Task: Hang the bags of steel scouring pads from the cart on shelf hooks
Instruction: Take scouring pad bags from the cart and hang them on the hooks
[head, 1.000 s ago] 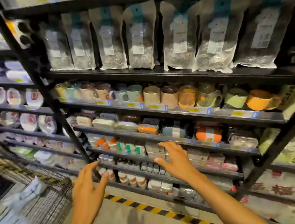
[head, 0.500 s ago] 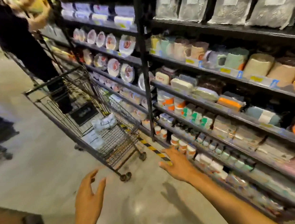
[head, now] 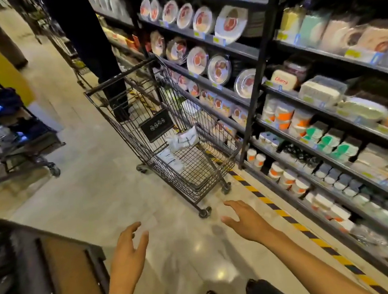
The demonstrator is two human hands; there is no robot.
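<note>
A black wire shopping cart [head: 118, 81] stands in the aisle beside the shelving. Inside it lie pale bags of scouring pads: one [head: 183, 139] leans against the far end and another [head: 169, 159] lies flat on the basket floor. My left hand [head: 129, 249] and my right hand [head: 245, 219] are both held out over the floor, short of the cart's near end, fingers spread and holding nothing. The hooks with hung bags are out of view.
Dark shelving [head: 260, 55] with plates, cups and boxes runs along the right. A yellow-black striped strip [head: 286, 216] marks the floor at its base. A person in dark trousers [head: 91, 39] stands behind the cart. Another cart [head: 33, 154] sits left; a brown counter [head: 66, 273] lower left.
My view has swung left and down from the hung bags to the cart. Both hands dropped from shelf height and now hover empty near the cart's front.
</note>
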